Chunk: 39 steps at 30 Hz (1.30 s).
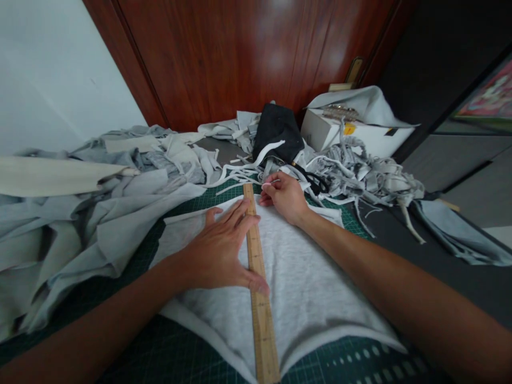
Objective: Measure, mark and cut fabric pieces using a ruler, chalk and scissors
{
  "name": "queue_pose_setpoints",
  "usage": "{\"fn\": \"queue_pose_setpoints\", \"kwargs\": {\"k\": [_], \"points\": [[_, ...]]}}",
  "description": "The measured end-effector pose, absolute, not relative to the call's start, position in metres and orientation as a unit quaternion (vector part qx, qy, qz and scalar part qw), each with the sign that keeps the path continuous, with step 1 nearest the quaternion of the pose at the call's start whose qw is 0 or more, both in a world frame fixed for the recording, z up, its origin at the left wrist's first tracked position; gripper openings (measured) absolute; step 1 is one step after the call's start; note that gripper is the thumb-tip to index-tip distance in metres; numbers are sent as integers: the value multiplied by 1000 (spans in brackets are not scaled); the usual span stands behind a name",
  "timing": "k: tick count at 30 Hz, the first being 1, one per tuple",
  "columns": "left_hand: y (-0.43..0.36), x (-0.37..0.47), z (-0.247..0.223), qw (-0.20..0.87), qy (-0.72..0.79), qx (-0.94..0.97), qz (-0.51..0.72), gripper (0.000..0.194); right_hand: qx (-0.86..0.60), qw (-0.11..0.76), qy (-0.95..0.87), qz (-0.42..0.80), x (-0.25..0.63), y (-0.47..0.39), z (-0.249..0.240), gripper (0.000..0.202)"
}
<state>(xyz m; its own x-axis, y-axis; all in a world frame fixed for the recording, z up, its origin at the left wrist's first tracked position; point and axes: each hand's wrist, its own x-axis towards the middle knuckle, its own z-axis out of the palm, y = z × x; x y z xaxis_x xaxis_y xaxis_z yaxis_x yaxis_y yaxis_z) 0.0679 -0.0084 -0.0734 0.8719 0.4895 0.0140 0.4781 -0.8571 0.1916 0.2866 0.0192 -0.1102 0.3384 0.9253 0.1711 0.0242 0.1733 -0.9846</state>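
A light grey piece of cloth [304, 277] lies spread on a green gridded mat [192, 341]. Down its middle runs a wooden ruler [262, 320], its far end reaching just past the cloth's top edge. My left hand [224, 245] rests on the ruler and the cloth to its left, fingers spread, with thumb and fingertips on the wood. Just right of the ruler's far end, my right hand [285, 198] is closed with fingertips pinched together at the cloth's top edge. What lies between those fingertips is too small to make out.
Heaped grey and cream cloth [120, 213] covers the left side. Behind the mat are thin white strips [240, 173], a black cloth bag [279, 130] and a white box [360, 133]. Tangled grey scraps [372, 173] lie at the right. A wooden door [240, 58] stands behind.
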Motion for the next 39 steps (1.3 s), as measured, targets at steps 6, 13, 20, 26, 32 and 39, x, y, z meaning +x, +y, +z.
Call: {"fn": "queue_pose_setpoints", "kwargs": {"k": [6, 13, 20, 26, 32, 39], "points": [[-8, 70, -73, 99, 257, 961, 29, 120, -530, 601, -489, 345, 290, 22, -115, 10], [-9, 69, -76, 92, 262, 960, 37, 133, -539, 573, -529, 318, 288, 16, -111, 6], [-9, 67, -77, 84, 256, 962, 40, 134, -585, 508, -574, 264, 288, 12, -101, 7], [-12, 67, -75, 99, 259, 960, 38, 142, -630, 445, -595, 225, 285, 21, -95, 8], [-11, 66, -78, 98, 247, 962, 61, 134, -651, 414, -607, 188, 282, 27, -92, 10], [-9, 65, -84, 88, 239, 964, 72, 142, -669, 438, -581, 152, 278, 30, -97, 12]]}}
